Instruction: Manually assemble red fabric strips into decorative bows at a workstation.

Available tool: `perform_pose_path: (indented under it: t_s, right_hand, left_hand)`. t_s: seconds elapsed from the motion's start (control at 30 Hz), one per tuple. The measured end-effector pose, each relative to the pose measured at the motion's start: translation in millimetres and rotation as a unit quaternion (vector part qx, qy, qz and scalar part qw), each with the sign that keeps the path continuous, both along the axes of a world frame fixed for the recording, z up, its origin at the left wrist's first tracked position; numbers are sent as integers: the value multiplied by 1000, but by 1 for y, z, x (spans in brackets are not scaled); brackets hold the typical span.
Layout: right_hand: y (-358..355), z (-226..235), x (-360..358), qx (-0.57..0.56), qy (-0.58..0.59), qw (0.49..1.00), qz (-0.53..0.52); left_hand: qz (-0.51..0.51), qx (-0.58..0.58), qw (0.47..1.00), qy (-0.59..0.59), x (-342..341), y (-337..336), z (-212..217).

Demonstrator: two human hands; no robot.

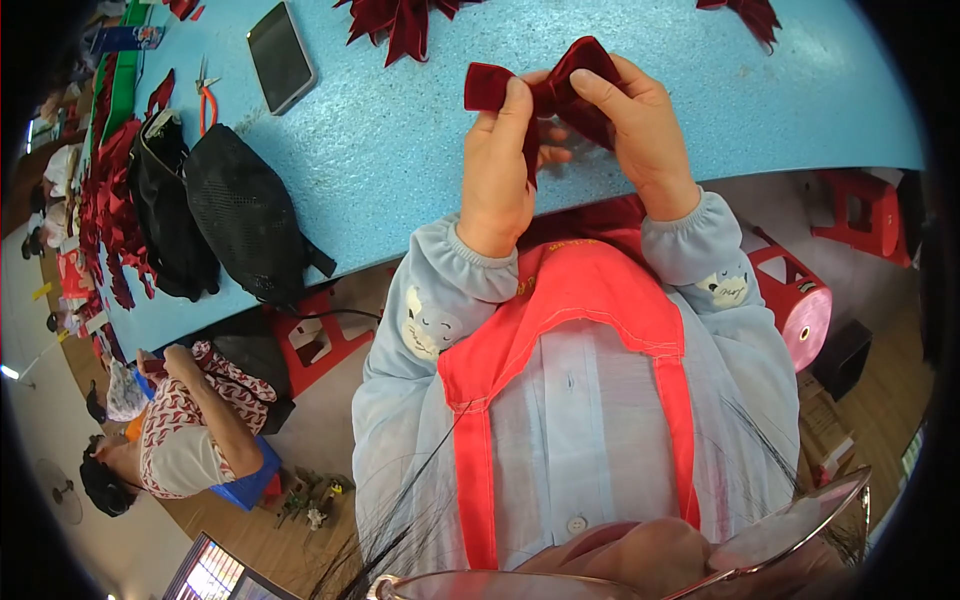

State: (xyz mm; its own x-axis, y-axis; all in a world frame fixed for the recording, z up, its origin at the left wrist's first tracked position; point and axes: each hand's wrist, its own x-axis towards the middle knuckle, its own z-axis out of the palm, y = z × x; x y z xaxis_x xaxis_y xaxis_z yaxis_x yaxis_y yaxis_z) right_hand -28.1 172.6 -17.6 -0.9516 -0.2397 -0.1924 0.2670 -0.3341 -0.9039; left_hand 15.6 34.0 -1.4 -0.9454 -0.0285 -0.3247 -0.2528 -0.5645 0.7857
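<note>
Both hands hold a dark red velvet ribbon bow (pixel 592 62) just above the near edge of the blue table (pixel 400 170). My left hand (pixel 500 165) is closed on the bow's left loop, its thumb pressed on the velvet. With thumb and fingers, my right hand (pixel 645 125) grips the larger right loop. The knot sits between the two hands, and a ribbon tail hangs beside my left hand. Some of the fingers are hidden behind the bow.
A phone (pixel 280 58), orange-handled pliers (pixel 208 105) and black bags (pixel 245 205) lie left. More dark red bows (pixel 395 22) lie at the far side; red ribbons (pixel 108 190) pile up far left. Red stools (pixel 865 215) stand right. Another person (pixel 190 440) sits lower left.
</note>
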Motion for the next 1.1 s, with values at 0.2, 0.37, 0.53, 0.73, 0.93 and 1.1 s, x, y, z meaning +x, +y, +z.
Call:
perform_pose_path:
  t_s: [0.2, 0.37, 0.53, 0.73, 0.93, 1.1]
  right_hand:
    - [2, 6, -3, -89, -49, 994, 27]
    - [6, -3, -10, -61, 31, 997, 32]
    - [5, 12, 4, 20, 61, 998, 20]
    - [9, 18, -1, 9, 19, 999, 32]
    - [35, 24, -9, 8, 76, 995, 64]
    - [58, 26, -19, -2, 76, 997, -1]
  left_hand:
    - [-14, 23, 1000, -4, -1, -7, 3]
    - [1, 12, 1000, 14, -1, -6, -1]
    - [23, -7, 1000, 11, 8, -5, 4]
    - [55, -132, 980, 138, 4, -6, 2]
    - [-64, -516, 802, 295, -20, -3, 26]
    - [-161, -419, 875, 181, -51, 28, 33]
